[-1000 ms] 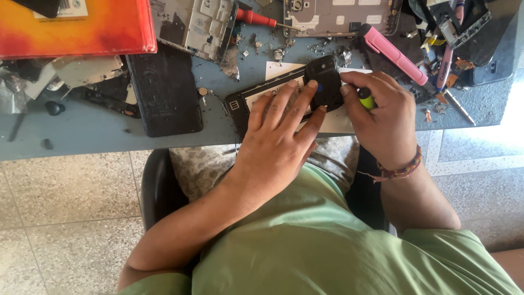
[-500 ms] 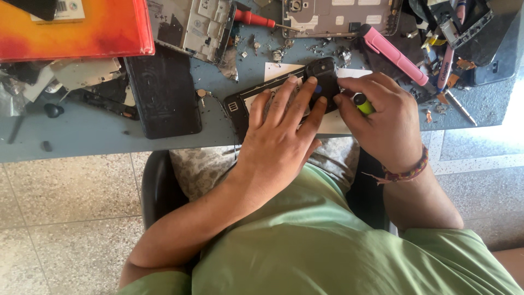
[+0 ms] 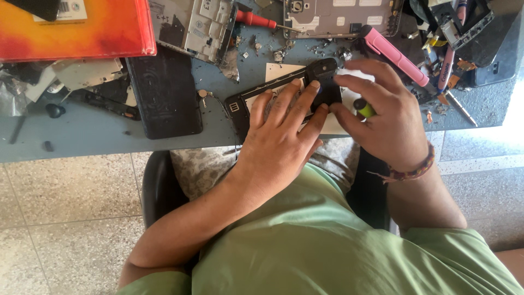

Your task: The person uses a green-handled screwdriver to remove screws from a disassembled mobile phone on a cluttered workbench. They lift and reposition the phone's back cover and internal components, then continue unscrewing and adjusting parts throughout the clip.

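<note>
A black phone frame (image 3: 238,107) lies at the near edge of the blue-grey worktable (image 3: 87,136), over a pale sheet of paper. My left hand (image 3: 284,131) lies flat on the frame, fingers spread, pressing it down. A black part (image 3: 323,74) sits at the frame's far end under my fingertips. My right hand (image 3: 382,117) is closed around a green-handled screwdriver (image 3: 364,107), its tip hidden against that black part. A braided bracelet circles my right wrist.
A black phone back cover (image 3: 164,93) lies left of the frame. An orange-red box (image 3: 76,30) is at the far left. Opened phone bodies (image 3: 196,24), a red screwdriver (image 3: 256,19), a pink tool (image 3: 393,54) and loose screws crowd the back and right.
My right hand has shifted slightly, and more of the green screwdriver handle shows. My left hand stays pressed on the frame.
</note>
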The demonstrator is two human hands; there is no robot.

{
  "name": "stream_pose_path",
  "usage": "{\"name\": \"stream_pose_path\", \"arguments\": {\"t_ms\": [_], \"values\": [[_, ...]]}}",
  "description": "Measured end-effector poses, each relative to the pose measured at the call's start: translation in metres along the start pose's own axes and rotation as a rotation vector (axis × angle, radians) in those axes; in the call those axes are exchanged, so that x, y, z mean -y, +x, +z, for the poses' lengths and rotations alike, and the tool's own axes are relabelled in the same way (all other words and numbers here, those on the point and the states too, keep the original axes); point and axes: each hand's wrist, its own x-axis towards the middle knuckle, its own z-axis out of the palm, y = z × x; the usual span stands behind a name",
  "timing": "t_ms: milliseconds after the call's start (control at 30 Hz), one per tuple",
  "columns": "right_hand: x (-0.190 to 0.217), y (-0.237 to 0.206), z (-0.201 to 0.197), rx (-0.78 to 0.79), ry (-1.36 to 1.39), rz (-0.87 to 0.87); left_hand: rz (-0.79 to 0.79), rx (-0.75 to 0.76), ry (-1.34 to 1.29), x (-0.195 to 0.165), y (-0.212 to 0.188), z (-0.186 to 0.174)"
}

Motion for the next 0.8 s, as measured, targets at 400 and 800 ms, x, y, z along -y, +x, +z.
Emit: {"name": "stream_pose_path", "arguments": {"t_ms": [400,800], "values": [[-0.019,0.019,-0.015,0.208,0.116,-0.159,-0.008,-0.003,-0.018,0.001,-0.001,-0.005],[-0.012,0.017,-0.016,0.189,0.031,-0.188,0.003,-0.016,-0.001,0.003,0.001,-0.004]]}}
